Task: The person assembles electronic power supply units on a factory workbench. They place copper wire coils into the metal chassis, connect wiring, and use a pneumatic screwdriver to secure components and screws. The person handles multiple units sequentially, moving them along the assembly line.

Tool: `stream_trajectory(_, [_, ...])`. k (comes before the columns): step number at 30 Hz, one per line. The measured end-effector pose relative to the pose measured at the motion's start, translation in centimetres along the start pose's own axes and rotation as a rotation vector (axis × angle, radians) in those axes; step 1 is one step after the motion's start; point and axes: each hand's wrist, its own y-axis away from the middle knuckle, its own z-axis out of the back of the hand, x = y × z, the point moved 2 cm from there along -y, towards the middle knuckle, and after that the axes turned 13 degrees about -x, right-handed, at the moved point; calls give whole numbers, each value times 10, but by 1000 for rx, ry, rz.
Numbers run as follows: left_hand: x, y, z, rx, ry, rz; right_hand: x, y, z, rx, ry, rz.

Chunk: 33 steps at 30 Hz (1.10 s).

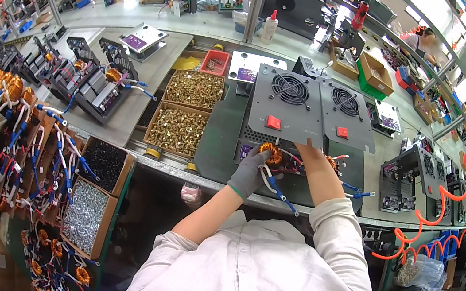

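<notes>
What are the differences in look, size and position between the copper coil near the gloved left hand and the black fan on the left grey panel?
The copper coil is orange-brown; the black fan is dark.
The coil looks smaller in the picture than the fan.
The coil is at the fingers of the left hand, below the panel's lower edge; the fan sits in the grey panel.
Both have a rounded outline.

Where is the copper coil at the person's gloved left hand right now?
In the head view, the copper coil is slightly right of centre, at the fingertips of the left hand, below the red switch on the left fan panel.
</notes>
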Motion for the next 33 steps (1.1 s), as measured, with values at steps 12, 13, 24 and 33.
stream_trajectory(12, [-43, 29, -44, -48, -1494, -1410, 52, 107, 191, -501, -378, 100])
stream_trajectory(13, [-36, 21, -58, 39, -1508, -1486, 58, 100, 202, -540, -269, 153])
stream_trajectory(24, [36, -48, -73, 313, -2233, -1319, 24, -68, 177, -623, -52, 288])
stream_trajectory(33, [33, -42, -86, 392, -2224, -1286, -6, -126, 166, -344, -34, 77])
